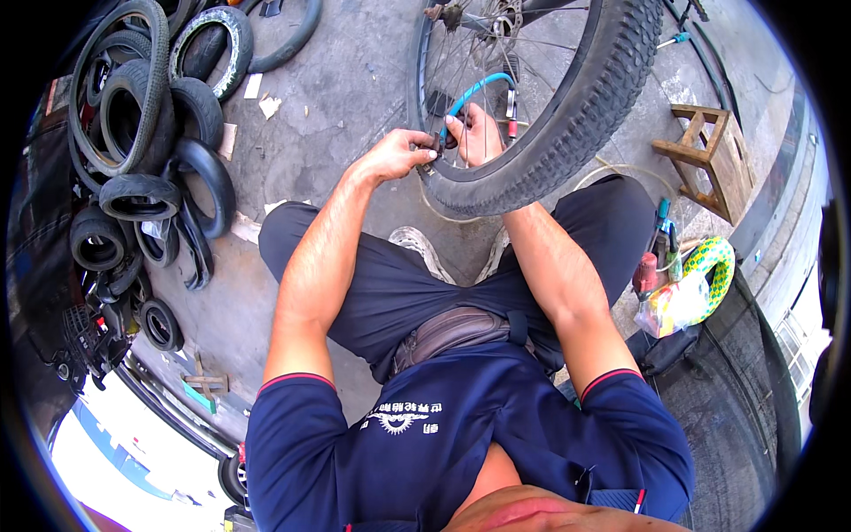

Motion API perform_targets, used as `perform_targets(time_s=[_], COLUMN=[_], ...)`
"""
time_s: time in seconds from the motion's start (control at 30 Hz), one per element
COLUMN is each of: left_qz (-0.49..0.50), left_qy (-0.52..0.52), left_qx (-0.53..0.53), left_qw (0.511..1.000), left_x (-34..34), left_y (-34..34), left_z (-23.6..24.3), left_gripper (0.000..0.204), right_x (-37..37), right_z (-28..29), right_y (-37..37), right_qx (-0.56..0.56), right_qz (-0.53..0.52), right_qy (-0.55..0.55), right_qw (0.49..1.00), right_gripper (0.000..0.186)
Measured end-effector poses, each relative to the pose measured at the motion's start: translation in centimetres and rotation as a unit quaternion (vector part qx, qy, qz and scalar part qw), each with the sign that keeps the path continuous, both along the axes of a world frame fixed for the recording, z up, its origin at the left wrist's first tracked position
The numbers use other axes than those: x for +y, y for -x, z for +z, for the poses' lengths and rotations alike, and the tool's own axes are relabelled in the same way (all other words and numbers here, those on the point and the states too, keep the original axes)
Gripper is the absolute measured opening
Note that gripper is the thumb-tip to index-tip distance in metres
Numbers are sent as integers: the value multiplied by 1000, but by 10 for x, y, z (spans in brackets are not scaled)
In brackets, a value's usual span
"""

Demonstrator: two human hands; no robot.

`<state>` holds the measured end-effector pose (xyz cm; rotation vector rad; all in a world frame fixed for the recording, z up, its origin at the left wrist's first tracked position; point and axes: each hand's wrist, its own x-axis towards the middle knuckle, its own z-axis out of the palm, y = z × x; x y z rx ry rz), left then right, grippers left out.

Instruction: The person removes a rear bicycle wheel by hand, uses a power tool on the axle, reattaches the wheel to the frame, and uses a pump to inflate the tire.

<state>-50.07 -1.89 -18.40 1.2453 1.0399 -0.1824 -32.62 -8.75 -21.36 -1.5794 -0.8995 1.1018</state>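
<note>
A bicycle wheel [620,80] with a thick knobby black tyre stands before me, its spokes and rim facing my hands. My left hand [396,158] is at the rim's near left side, thumb and fingers pinched round a small dark part I cannot make out. A blue air hose [485,82] curves across the spokes down to the rim between my hands. My right hand [476,137] is beside the spokes, its fingers closed about the lower end of that hose; the wheel partly hides its wrist. The hose's other end meets a red-and-silver fitting [512,120].
Several used tyres [137,199] lie heaped on the concrete at the left. On the right stand a wooden stool [709,160], a yellow-green coil of hose [712,275], a plastic bag [674,306] and some tools. A pale hose [612,164] runs along the floor.
</note>
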Motion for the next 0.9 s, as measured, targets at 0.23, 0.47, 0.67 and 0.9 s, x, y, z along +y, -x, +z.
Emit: perform_targets(time_s=[0.23,0.47,0.67,0.9], left_qz=[92,216,98,49], left_qy=[48,-120,-216,-94], left_qx=[-72,-133,5,-16], left_qw=[992,960,972,994], left_x=[-12,-26,-21,-13], left_y=[0,-18,-22,-4], left_z=[-24,-50,-35,-15], left_gripper=[31,38,32,21], right_x=[-4,6,0,-2], right_z=[-34,-31,-33,-44], right_y=[-4,-21,-22,-22], right_qx=[-17,365,201,141], right_qz=[16,56,80,106], right_qy=[-41,147,108,130], right_qw=[999,918,970,976], right_gripper=[16,22,32,30])
